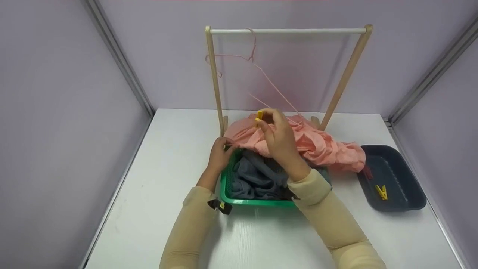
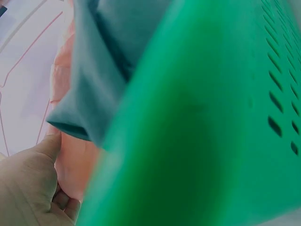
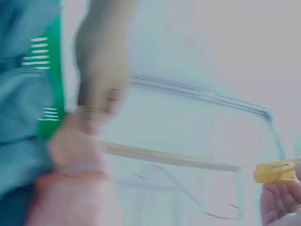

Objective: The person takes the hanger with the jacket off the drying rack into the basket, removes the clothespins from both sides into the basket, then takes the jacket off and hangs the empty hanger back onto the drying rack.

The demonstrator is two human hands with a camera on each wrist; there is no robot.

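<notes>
A green basket point(image 1: 225, 186) sits mid-table with grey-blue clothes point(image 1: 254, 175) inside. A pink garment point(image 1: 317, 144) drapes over its far rim, still on a thin pink hanger point(image 1: 274, 87) hooked on the wooden rack's white rail point(image 1: 287, 31). My left hand point(image 1: 220, 151) pinches the pink cloth point(image 2: 70, 160) at the basket's far-left corner. My right hand point(image 1: 278, 136) is raised above the garment and pinches a yellow clothespin point(image 1: 258, 115) between its fingertips; the same yellow clothespin point(image 3: 275, 170) shows in the blurred right wrist view.
A dark blue tray point(image 1: 407, 200) at the right holds another yellow clothespin point(image 1: 381, 192) and a red one point(image 1: 368, 172). The rack's wooden legs point(image 1: 216, 82) stand behind the basket. Purple walls close in the white table point(image 1: 168, 149) on three sides.
</notes>
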